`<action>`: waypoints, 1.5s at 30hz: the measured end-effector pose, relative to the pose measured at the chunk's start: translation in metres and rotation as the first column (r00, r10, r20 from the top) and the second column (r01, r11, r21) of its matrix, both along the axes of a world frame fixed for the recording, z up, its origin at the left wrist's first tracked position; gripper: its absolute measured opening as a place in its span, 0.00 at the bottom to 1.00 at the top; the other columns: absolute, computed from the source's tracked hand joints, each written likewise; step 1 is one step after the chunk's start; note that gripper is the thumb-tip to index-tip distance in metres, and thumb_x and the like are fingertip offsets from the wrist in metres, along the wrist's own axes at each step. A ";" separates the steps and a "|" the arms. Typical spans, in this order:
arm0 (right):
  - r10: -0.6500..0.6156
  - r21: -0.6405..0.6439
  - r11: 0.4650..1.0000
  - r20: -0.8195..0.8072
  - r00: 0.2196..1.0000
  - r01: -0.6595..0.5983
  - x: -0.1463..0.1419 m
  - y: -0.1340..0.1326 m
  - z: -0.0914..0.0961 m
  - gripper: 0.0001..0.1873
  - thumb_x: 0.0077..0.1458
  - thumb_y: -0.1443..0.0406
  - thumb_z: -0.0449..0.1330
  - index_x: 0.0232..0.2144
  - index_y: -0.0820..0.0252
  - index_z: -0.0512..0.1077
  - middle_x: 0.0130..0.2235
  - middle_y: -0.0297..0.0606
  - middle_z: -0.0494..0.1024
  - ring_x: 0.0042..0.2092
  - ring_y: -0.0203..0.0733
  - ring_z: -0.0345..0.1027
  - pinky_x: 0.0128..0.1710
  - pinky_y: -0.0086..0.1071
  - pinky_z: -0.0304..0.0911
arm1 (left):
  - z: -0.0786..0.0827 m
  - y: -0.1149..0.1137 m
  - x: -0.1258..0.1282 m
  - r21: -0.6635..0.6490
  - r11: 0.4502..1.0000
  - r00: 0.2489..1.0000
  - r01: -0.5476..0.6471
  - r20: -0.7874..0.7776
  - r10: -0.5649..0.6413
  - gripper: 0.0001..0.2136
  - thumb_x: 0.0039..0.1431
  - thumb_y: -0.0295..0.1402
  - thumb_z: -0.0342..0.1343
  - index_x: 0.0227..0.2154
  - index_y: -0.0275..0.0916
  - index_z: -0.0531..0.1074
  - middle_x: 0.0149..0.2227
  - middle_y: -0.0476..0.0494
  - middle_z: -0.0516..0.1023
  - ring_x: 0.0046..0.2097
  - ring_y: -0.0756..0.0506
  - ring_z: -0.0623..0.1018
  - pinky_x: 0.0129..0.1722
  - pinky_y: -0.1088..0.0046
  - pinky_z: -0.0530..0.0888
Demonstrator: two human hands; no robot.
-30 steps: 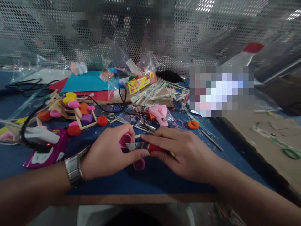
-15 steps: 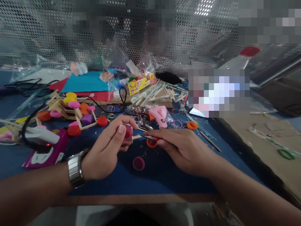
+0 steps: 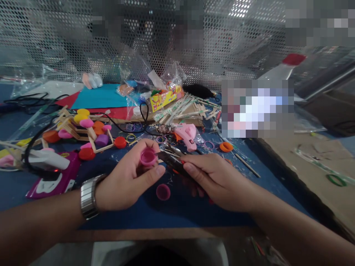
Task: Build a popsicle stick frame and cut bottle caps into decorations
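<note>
1. One pink cap [image 3: 148, 158] sits pinched in the left hand [image 3: 126, 183]
2. Right hand [image 3: 220, 181] grips a dark-bladed tool [image 3: 173, 162], its tip pointing left, slightly far, beside the cap; contact is unclear

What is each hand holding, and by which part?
Left hand: a pink cap, by its outer side. Right hand: a knife, by its handle, mostly hidden by the fingers.

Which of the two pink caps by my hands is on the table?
The lower pink cap, lying on the blue table nearer the front edge; the other cap is in your left hand.
</note>
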State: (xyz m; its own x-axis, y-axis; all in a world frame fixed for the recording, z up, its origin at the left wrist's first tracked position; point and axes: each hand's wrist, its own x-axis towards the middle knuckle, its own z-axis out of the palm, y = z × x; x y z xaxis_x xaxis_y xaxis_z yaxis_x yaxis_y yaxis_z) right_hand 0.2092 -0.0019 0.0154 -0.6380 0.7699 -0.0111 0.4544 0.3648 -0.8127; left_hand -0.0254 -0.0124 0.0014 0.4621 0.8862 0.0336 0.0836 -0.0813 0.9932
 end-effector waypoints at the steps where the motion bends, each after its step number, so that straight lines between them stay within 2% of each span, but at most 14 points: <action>1: -0.007 -0.054 0.999 -0.011 1.000 0.006 0.000 0.000 0.000 0.22 0.74 0.55 0.45 0.28 0.57 0.65 0.23 0.31 0.72 0.23 0.34 0.68 0.26 0.27 0.61 | 0.000 0.000 0.000 -0.008 1.000 1.000 0.003 0.002 -0.003 0.14 0.69 0.44 0.55 0.45 0.41 0.60 0.28 0.56 0.60 0.28 0.51 0.60 0.27 0.75 0.61; 4: -0.022 -0.171 0.985 -0.014 1.000 0.019 0.001 -0.001 0.001 0.24 0.73 0.52 0.45 0.29 0.57 0.66 0.24 0.32 0.73 0.22 0.34 0.68 0.23 0.26 0.62 | 0.000 0.000 0.001 -0.068 0.997 0.999 0.025 0.021 -0.024 0.12 0.72 0.43 0.51 0.46 0.41 0.59 0.28 0.56 0.61 0.29 0.50 0.60 0.29 0.74 0.63; 8: -0.029 -0.328 0.945 -0.073 0.997 0.004 0.003 -0.001 0.002 0.26 0.72 0.47 0.46 0.28 0.58 0.65 0.24 0.31 0.70 0.21 0.32 0.68 0.19 0.23 0.61 | -0.001 -0.001 0.002 -0.116 0.991 0.998 0.059 0.044 -0.055 0.13 0.71 0.45 0.52 0.45 0.41 0.59 0.28 0.56 0.62 0.28 0.51 0.60 0.28 0.74 0.62; 13: -0.065 -0.556 0.829 -0.211 0.975 -0.065 0.003 0.001 0.001 0.27 0.69 0.45 0.51 0.28 0.59 0.65 0.23 0.28 0.69 0.17 0.29 0.66 0.14 0.20 0.60 | -0.001 0.001 0.003 -0.155 0.983 0.990 0.103 0.115 -0.085 0.18 0.70 0.49 0.54 0.45 0.40 0.59 0.28 0.56 0.63 0.28 0.52 0.61 0.27 0.75 0.61; 17: -0.077 -0.662 0.736 -0.289 0.954 -0.141 0.002 0.001 0.001 0.25 0.68 0.46 0.54 0.29 0.59 0.64 0.25 0.28 0.71 0.16 0.28 0.66 0.12 0.20 0.59 | -0.001 0.002 0.002 -0.243 0.956 0.972 0.167 0.205 -0.118 0.19 0.68 0.49 0.56 0.45 0.40 0.59 0.27 0.58 0.63 0.27 0.54 0.60 0.26 0.76 0.59; 21: -0.093 -0.693 0.704 -0.304 0.948 -0.153 0.001 -0.002 0.003 0.21 0.69 0.47 0.54 0.34 0.58 0.64 0.26 0.27 0.72 0.17 0.29 0.69 0.13 0.19 0.61 | 0.000 0.000 0.000 -0.296 0.938 0.971 0.181 0.208 -0.122 0.21 0.66 0.49 0.60 0.47 0.41 0.59 0.26 0.59 0.64 0.26 0.54 0.61 0.26 0.77 0.60; 27: -0.095 -0.732 0.657 -0.321 0.942 -0.183 0.001 -0.002 0.002 0.20 0.70 0.50 0.54 0.34 0.59 0.64 0.24 0.27 0.73 0.15 0.29 0.68 0.12 0.18 0.60 | 0.006 -0.002 0.003 -0.405 0.901 0.971 0.155 0.230 -0.063 0.24 0.62 0.47 0.65 0.48 0.41 0.59 0.25 0.60 0.65 0.26 0.54 0.61 0.26 0.78 0.59; 30: -0.120 -0.761 0.615 -0.348 0.930 -0.205 0.000 0.000 0.000 0.18 0.70 0.51 0.54 0.35 0.59 0.64 0.24 0.27 0.73 0.14 0.29 0.67 0.11 0.18 0.58 | 0.006 -0.002 0.005 -0.410 0.903 0.975 0.128 0.218 -0.039 0.22 0.62 0.46 0.65 0.47 0.41 0.60 0.25 0.60 0.64 0.26 0.54 0.60 0.25 0.78 0.58; 34: -0.135 -0.774 0.589 -0.380 0.915 -0.234 -0.001 0.001 -0.001 0.17 0.71 0.53 0.53 0.34 0.59 0.63 0.24 0.27 0.74 0.14 0.28 0.67 0.10 0.17 0.57 | 0.006 -0.001 0.006 -0.391 0.911 0.978 0.132 0.204 -0.055 0.21 0.62 0.47 0.64 0.46 0.42 0.60 0.26 0.59 0.65 0.27 0.54 0.61 0.25 0.78 0.59; 38: -0.148 -0.782 0.573 -0.393 0.907 -0.246 -0.002 0.000 -0.002 0.17 0.71 0.53 0.53 0.35 0.59 0.63 0.23 0.27 0.73 0.14 0.29 0.66 0.10 0.17 0.56 | 0.006 -0.002 0.005 -0.394 0.912 0.986 0.118 0.159 -0.059 0.21 0.63 0.47 0.63 0.46 0.42 0.60 0.26 0.59 0.65 0.27 0.54 0.62 0.26 0.77 0.60; 45: -0.157 -0.782 0.579 -0.383 0.910 -0.229 -0.004 -0.001 -0.003 0.15 0.72 0.56 0.50 0.36 0.59 0.64 0.23 0.27 0.72 0.13 0.28 0.64 0.11 0.19 0.59 | 0.005 -0.002 0.005 -0.404 0.911 0.995 0.085 0.076 -0.060 0.22 0.62 0.47 0.62 0.48 0.42 0.59 0.26 0.59 0.64 0.27 0.53 0.63 0.27 0.76 0.62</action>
State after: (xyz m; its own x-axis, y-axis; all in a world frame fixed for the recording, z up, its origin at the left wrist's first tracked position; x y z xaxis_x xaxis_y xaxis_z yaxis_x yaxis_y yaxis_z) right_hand 0.2053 -0.0034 0.0119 -0.7611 0.5373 -0.3635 0.0496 -0.5104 -0.8585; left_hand -0.0202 -0.0141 0.0065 0.5340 0.7935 -0.2918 0.0311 0.3264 0.9447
